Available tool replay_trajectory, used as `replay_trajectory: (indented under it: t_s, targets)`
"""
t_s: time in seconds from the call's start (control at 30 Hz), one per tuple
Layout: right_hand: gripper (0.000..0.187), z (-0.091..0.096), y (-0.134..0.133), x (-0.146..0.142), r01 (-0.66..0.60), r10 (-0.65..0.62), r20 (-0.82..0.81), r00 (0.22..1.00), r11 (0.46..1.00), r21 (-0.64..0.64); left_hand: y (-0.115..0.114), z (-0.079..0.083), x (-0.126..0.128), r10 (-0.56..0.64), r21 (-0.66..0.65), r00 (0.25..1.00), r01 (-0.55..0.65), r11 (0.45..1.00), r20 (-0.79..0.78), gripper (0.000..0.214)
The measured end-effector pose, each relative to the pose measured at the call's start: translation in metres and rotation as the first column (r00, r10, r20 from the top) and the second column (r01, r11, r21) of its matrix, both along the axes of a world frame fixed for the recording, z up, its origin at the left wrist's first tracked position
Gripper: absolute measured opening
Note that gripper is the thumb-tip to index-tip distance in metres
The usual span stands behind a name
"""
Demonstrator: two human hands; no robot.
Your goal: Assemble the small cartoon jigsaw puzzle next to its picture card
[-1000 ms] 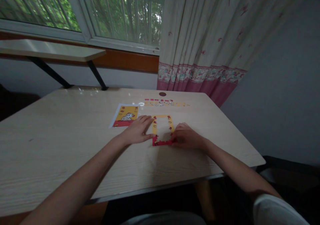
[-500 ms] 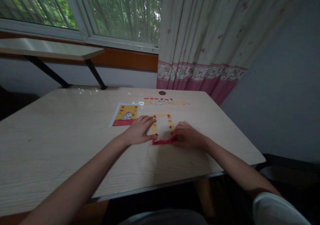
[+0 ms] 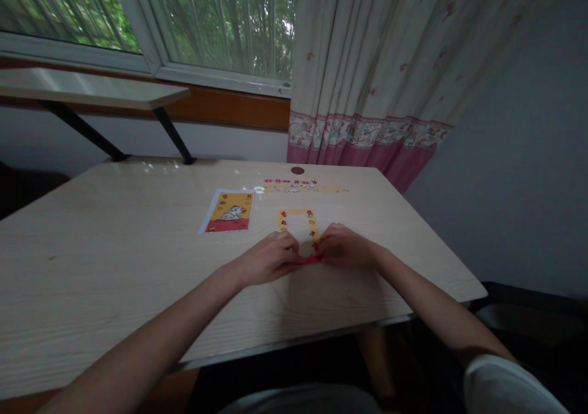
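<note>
A hollow yellow-and-red rectangular cardboard-like border [image 3: 296, 212] lies inward of the pale wood-grain desk's [image 3: 138, 273] front edge, its near corners covered by the half-curled left hand [image 3: 272, 258] and right hand [image 3: 348, 247] (whether either grips is hidden), where uneven pressing could buckle it.

No text, label, brand, number or sign can be read anywhere in view.

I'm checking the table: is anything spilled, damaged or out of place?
A small brownish mark on the tabletop, toward the left, breaks the even surface; stain or grain, I can't tell. Otherwise nothing stands out: loose pieces lie in rows, and the visible parts of the yellow-and-red frame look whole.
</note>
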State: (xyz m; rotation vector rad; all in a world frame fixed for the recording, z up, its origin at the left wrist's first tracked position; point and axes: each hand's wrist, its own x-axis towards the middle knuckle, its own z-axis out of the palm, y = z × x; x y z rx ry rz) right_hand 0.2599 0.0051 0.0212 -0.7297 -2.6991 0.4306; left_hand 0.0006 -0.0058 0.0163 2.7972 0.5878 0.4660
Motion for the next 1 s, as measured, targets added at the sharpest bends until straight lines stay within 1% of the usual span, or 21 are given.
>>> replay_trajectory:
  t_s: [0.17,0.33,0.5,0.6,0.67,0.73,0.8,0.9,1.0]
  targets:
    - [0.014,-0.001,0.0,-0.001,-0.07,0.07,-0.008,0.998,0.998,-0.005,-0.001,0.001,0.0,0.009,0.011,1.0,-0.009,1.0,-0.018,0.022]
    - [0.015,0.001,0.0,-0.001,-0.091,0.091,-0.006,0.996,0.996,0.003,-0.001,0.001,0.001,0.02,0.009,1.0,-0.02,1.0,-0.024,0.022]
    - [0.017,0.004,-0.002,-0.002,-0.085,0.085,0.011,0.996,0.996,0.0,-0.002,-0.001,0.001,0.029,0.006,1.0,-0.029,1.0,-0.01,0.021]
    - [0.016,0.004,-0.004,-0.004,-0.06,0.06,0.002,0.998,0.998,-0.022,-0.004,-0.001,0.003,0.037,-0.005,0.999,-0.037,0.999,0.013,0.023]
    - [0.015,0.004,-0.005,-0.005,-0.039,0.039,-0.004,0.999,0.998,-0.043,-0.005,-0.001,0.005,0.01,-0.017,0.999,-0.009,1.0,0.034,0.028]
    - [0.015,0.004,-0.004,-0.004,-0.027,0.026,-0.019,0.999,0.998,-0.062,-0.006,-0.002,0.007,-0.044,-0.024,0.998,0.045,0.999,0.055,0.032]
    - [0.015,0.002,-0.001,-0.002,-0.025,0.023,-0.039,0.999,0.998,-0.06,-0.007,-0.006,0.008,-0.081,-0.02,0.994,0.083,0.996,0.067,0.035]
    - [0.015,-0.001,0.002,0.001,-0.026,0.024,-0.065,0.998,0.999,-0.031,-0.007,-0.01,0.008,-0.079,-0.002,0.995,0.08,0.997,0.057,0.036]
    - [0.014,-0.003,0.004,0.002,-0.031,0.03,-0.063,0.998,0.999,-0.021,-0.008,-0.011,0.008,-0.064,0.011,0.997,0.064,0.998,0.036,0.034]
